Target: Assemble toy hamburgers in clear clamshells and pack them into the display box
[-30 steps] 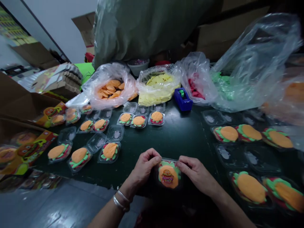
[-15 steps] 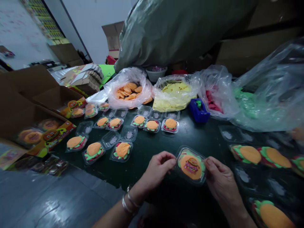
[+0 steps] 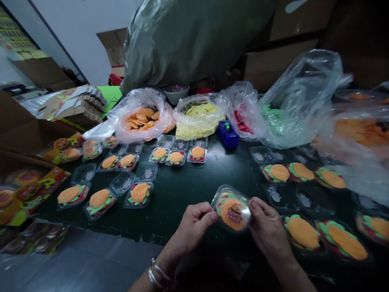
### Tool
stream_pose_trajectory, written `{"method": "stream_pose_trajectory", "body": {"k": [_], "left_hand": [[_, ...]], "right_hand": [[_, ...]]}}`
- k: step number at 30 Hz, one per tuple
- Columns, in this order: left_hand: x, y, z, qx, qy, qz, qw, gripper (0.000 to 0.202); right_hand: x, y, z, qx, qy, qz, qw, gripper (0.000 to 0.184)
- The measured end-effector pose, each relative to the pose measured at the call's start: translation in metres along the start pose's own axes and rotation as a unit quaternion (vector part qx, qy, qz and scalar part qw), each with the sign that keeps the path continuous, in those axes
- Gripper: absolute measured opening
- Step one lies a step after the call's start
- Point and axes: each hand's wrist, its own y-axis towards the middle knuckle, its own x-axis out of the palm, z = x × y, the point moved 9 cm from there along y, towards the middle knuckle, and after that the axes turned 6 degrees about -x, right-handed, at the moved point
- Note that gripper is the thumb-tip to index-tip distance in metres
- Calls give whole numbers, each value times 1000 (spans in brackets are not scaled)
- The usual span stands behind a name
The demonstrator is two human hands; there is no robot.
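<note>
Clear plastic makes up the small lidded clamshell box [image 3: 217,198] in both hands, and through it shows a burger-shaped piece with an orange bun top and green frills, a cartoon burger sticker [image 3: 235,213] lying over the bun. The left hand [image 3: 194,225] pinches the box's left edge, thumb on the near face and fingers curled behind it. The right hand [image 3: 267,223] grips the right edge, its fingers bent close around the corner; how far they reach underneath cannot be seen. The box is tilted above the near part of the dark green table [image 3: 179,182], and silver bangles [image 3: 155,273] circle the left wrist.

To the left, open clamshells with filled burger pieces [image 3: 140,194] stand in loose rows, lids folded back; more burger pieces [image 3: 303,233] sit to the right. Along the back are plastic bags of orange discs [image 3: 142,119], pale yellow sheets [image 3: 202,108], red pieces [image 3: 242,119] and green pieces [image 3: 273,117]. A blue tape dispenser [image 3: 228,136] with green tape stands just before the red ones
</note>
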Motion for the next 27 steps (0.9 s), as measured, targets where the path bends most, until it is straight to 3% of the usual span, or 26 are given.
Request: {"method": "stream_pose_trajectory", "body": {"k": [3,5,9,12,17,21,27], "left_hand": [[-1,0,-24,-77,-25,-48,996,46],[-8,-2,-29,-104,-37,-68,992,45],[-36,-5,-18,-103,-59,24,993,41],[-38,-5,-18,-107,-103,58,987,36],[-62,-5,-27,-83,-245,171,951,38],[-88,-8,-27,-41,-308,256,915,41],[-91,-19,-24,-13,-337,319,885,44]], "right_hand": [[3,0,9,10,-40,-42,998,47],[11,-1,16,13,-70,-96,993,48],[33,-7,23,13,-97,-189,977,47],[53,-4,23,11,-120,-229,966,47],[83,11,24,28,-125,-249,960,48],[99,3,27,2,-172,-271,947,46],[97,-9,30,-48,-157,-163,973,48]]}}
